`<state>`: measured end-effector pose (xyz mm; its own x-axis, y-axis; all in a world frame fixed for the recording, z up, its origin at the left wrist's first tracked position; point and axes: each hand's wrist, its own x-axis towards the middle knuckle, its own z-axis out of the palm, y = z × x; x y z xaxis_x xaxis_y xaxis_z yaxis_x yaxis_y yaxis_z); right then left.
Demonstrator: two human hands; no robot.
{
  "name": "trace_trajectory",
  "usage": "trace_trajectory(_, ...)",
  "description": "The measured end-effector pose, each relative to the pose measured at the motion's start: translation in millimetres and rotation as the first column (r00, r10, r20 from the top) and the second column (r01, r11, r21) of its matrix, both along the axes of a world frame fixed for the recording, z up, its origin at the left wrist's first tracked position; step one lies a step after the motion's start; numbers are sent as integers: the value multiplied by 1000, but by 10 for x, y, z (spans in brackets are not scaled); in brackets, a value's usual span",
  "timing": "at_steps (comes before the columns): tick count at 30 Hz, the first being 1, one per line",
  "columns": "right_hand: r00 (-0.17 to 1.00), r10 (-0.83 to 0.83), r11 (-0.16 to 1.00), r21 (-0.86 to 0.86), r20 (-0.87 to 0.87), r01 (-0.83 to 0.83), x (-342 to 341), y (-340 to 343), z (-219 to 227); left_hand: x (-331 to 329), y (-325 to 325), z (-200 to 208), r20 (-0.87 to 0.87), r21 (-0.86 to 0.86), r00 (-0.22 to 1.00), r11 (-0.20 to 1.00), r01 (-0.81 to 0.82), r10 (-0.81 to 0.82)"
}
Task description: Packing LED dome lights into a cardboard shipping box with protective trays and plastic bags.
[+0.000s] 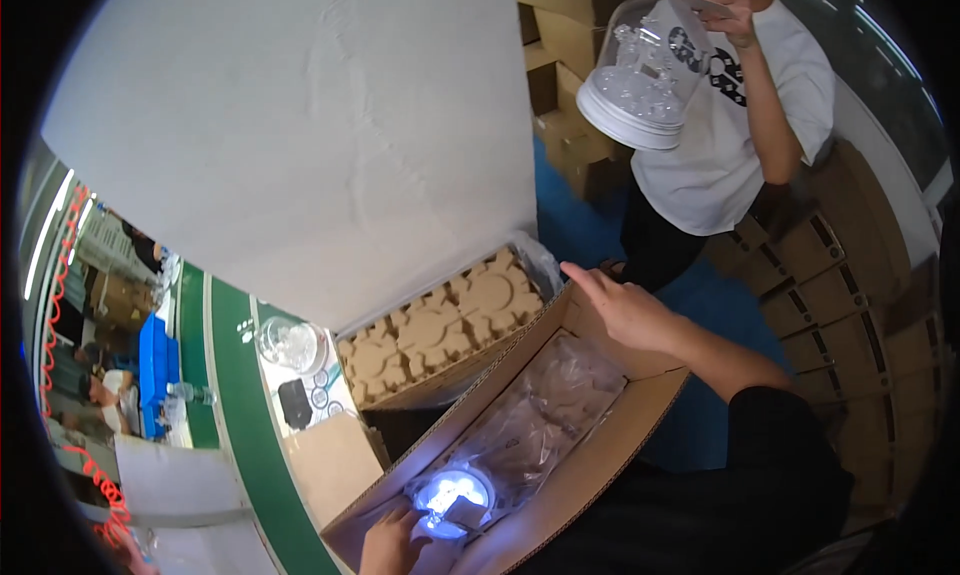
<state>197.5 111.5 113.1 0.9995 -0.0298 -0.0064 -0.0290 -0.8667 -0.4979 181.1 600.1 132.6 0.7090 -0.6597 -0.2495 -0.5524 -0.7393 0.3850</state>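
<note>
My left hand point(389, 547) is at the near end of a long open cardboard box point(600, 435), its fingers bent together beside a brightly lit round ornament point(455, 495). A small tag covers part of that glow, and what the fingertips pinch is hidden. Clear plastic wrapping point(560, 390) lies over the rounded items inside the box. At the box's far right corner is my right hand point(632, 313), holding nothing. Its index finger stretches out toward the corner, while the other fingers are partly hidden.
Behind the box, a carton with moulded cardboard inserts point(440, 325) adjoins a white panel point(300, 135). A clear dome point(290, 345) stands on the green-edged table point(230, 375). Opposite, a person point(740, 105) holds a white-based dome point(640, 85). Stacked cartons point(835, 325) stand right.
</note>
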Motion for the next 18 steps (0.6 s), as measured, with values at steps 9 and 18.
trace_trajectory(9, 994, 10, 999, -47, 105, -5, -158, -16, -129, 56, 811, 342, -136, -330, 813, 748, -575, 565)
trace_trajectory(18, 979, -202, 979, 22, 32, 201, -627, 31, -94, 447, 686, -51, -156, -469, 869, 739, -484, 470)
